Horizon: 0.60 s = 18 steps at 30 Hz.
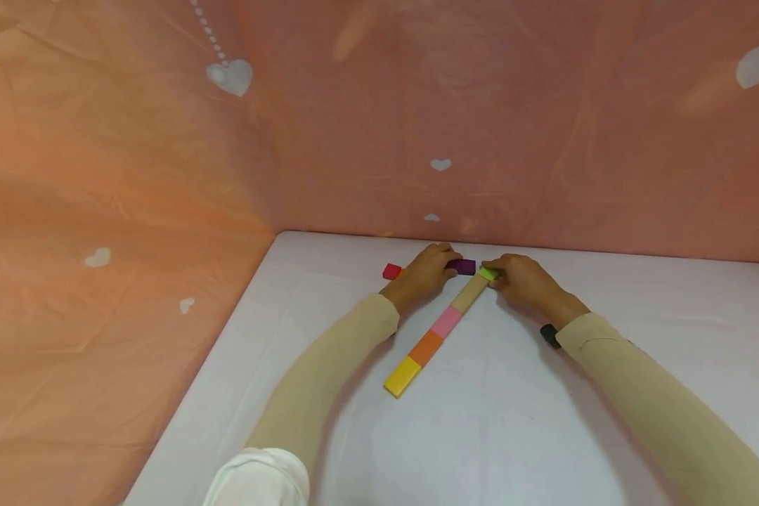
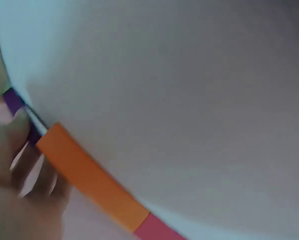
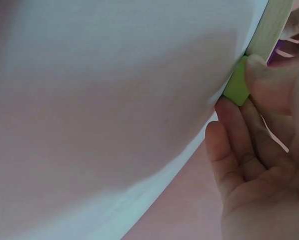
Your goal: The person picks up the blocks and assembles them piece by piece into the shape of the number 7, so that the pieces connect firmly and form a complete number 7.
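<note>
My left hand (image 1: 425, 273) grips a purple block (image 1: 463, 267) between thumb and fingers, near the back of the table. My right hand (image 1: 525, 281) pinches a lime green block (image 1: 488, 273) at the far end of a slanting row. That row continues toward me with a plain wood block (image 1: 470, 292), a pink block (image 1: 447, 322), an orange block (image 1: 426, 348) and a yellow block (image 1: 403, 377). Left of the purple one, a second orange block (image 2: 92, 175) meets a red block (image 2: 159, 229); in the head view my left hand mostly hides this orange one.
White cloth covers the table (image 1: 481, 422). Behind its back edge hangs a pinkish-orange curtain (image 1: 512, 126) with white hearts, which also runs along the left side. A small black object (image 1: 549, 336) shows at the right wrist, by the sleeve cuff.
</note>
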Tool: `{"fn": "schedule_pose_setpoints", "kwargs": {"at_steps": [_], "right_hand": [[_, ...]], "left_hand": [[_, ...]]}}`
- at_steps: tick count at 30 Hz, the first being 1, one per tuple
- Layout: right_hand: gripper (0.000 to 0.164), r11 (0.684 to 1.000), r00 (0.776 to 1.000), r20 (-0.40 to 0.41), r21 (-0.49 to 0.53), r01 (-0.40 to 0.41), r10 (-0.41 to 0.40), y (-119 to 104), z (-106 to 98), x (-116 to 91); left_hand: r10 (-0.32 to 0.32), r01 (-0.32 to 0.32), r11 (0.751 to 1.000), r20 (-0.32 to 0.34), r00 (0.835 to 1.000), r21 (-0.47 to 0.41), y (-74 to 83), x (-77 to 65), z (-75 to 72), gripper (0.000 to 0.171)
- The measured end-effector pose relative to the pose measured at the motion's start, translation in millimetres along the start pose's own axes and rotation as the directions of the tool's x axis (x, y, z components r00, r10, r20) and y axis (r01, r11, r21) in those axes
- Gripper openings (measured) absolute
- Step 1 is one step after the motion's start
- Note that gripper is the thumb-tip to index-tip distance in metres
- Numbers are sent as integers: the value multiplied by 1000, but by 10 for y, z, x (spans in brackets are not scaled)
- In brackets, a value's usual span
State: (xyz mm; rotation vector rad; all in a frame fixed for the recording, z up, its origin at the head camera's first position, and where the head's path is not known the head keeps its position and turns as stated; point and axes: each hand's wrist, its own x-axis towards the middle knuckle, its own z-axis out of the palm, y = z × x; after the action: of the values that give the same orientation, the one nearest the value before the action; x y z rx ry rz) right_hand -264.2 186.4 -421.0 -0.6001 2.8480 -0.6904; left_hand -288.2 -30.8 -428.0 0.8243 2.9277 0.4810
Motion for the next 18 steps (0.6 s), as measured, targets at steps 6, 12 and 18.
{"fn": "schedule_pose_setpoints", "kwargs": {"at_steps": [6,12,18], "right_hand": [[43,1000,1000,-7,-3,-1,1,-5,11,-13],[44,1000,1000,-16,-19,8,-8,6,-16,-28],[44,1000,1000,-5,-9,1,-1,10,-20,-35]], "left_hand": [[-13,13,999,-19,1000,-44,14,-3,-10,33],[4,-4,1000,-40,999,-16,36,-6,51,32],[7,-6,1000,-60,998,15,47,0,84,32]]}}
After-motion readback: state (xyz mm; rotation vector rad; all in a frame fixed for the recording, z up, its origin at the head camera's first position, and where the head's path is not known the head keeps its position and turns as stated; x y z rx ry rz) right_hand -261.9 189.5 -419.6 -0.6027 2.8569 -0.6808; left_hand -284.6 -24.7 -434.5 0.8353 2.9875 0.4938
